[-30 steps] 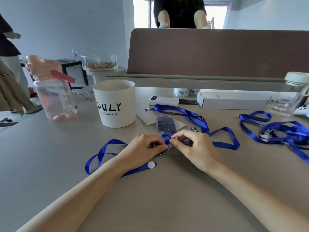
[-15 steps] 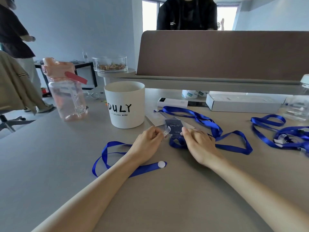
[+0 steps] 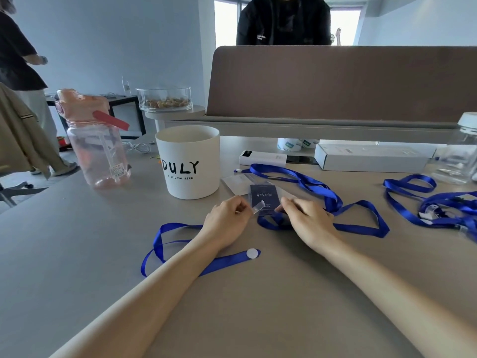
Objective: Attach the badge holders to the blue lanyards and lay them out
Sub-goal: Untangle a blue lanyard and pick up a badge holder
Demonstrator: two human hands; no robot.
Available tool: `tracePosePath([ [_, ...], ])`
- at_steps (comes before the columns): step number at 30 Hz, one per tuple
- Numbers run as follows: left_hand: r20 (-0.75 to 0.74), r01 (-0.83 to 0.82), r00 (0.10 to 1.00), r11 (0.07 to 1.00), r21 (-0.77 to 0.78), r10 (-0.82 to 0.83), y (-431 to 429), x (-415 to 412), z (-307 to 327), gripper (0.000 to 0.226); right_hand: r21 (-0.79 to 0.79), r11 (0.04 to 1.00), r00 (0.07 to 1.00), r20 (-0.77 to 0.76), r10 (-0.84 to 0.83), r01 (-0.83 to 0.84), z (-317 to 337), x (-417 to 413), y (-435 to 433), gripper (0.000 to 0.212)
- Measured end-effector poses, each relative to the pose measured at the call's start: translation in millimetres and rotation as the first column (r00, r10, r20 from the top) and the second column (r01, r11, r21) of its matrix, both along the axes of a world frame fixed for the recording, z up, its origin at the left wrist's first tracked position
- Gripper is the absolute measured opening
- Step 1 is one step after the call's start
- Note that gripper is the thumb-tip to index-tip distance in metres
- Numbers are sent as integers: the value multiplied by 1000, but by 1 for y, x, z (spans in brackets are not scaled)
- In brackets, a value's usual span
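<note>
Two hands on my feed — left hand (image 3: 227,220) pinching the clear strap (image 3: 258,208), right hand (image 3: 307,223) pinching the near edge of the badge holder (image 3: 264,197), holder at their twelve o'clock, blue lanyard (image 3: 331,200) looping off toward three

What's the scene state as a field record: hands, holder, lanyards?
left hand: pinches clear plastic tab
right hand: pinches lower edge of clear badge holder with dark blue card
holder: flat on grey table
blue ribbon lanyard: looped beside right hand
second blue lanyard with white snap: under left forearm
</note>
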State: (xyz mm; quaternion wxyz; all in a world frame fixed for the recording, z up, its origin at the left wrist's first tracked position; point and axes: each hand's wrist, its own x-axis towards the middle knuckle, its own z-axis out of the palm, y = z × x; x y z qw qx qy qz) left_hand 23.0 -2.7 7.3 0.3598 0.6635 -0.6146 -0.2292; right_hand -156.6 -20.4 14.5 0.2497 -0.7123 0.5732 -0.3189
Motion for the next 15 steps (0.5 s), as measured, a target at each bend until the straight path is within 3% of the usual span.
tracePosePath([
  [5, -273, 61, 961, 998, 25, -52, 2, 2, 7, 13, -7, 999, 992, 123, 38, -38, 2, 0, 2, 28],
  [12, -368, 66, 926, 996, -59, -83, 8, -2, 9, 12, -66, 998, 880, 476, 14, 20, 4, -5, 4, 13],
  [15, -434, 60, 895, 991, -116, -105, 10, -2, 9, 13, 34, 998, 782, 621, -60, 50, 9, -8, 5, 26],
])
